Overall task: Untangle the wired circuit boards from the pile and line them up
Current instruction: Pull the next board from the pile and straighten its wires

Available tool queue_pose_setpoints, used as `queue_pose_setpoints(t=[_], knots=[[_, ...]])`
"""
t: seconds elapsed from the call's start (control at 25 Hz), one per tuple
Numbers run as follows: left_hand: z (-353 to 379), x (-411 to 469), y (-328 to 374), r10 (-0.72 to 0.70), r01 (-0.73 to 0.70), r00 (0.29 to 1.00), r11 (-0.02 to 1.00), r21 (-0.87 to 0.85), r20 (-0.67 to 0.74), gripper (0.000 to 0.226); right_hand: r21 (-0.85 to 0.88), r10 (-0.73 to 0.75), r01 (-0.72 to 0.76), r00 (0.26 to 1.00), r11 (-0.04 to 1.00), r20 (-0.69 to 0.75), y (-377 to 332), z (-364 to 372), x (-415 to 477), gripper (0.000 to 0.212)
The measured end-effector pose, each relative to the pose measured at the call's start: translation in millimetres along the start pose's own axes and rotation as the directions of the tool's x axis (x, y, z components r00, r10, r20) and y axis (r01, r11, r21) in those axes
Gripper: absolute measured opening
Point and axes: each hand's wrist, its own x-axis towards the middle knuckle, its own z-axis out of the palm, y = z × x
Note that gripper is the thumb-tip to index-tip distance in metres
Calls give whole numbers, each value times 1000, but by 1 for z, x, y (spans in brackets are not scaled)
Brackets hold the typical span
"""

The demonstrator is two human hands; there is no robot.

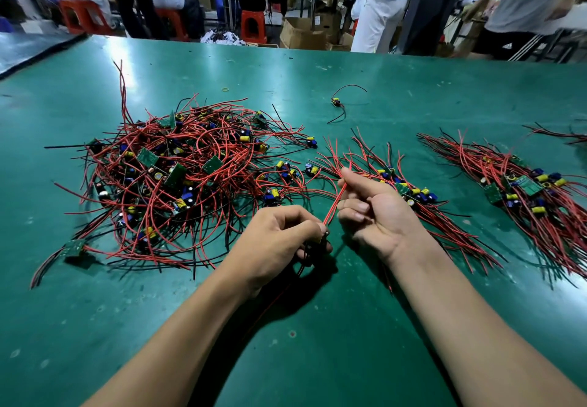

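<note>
A tangled pile of small green circuit boards with red and black wires [178, 171] lies on the left of the green table [317, 327]. My left hand [279, 238] grips one small board, mostly hidden in its fingers, just above the table in front of the pile. Its red wires [333, 203] run up and right to my right hand [371, 206], which pinches them between thumb and fingers. Behind my right hand lies a lined-up row of boards [409, 190]. A second lined-up row [527, 190] lies further right.
A single wired board [336, 101] and a small rubber band [225, 89] lie apart at the back of the table. More wires [568, 135] show at the far right edge. Beyond the table stand people, red stools and cardboard boxes [301, 35].
</note>
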Motion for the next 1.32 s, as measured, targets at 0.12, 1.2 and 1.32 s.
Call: queue_pose_setpoints(t=[0.12, 1.2, 1.32], knots=[[0, 0, 1, -7, 7, 1000, 999, -35, 3, 18, 92, -8, 7, 1000, 996, 12, -3, 2, 0, 18], [-6, 1, -3, 10, -9, 1000, 1000, -12, 7, 17, -368, -330, 289, 943, 884, -51, 1, -11, 6, 31], [-7, -1, -4, 13, -13, 999, 1000, -12, 33, 18, -202, -270, 243, 955, 949, -120, -5, -11, 5, 31]])
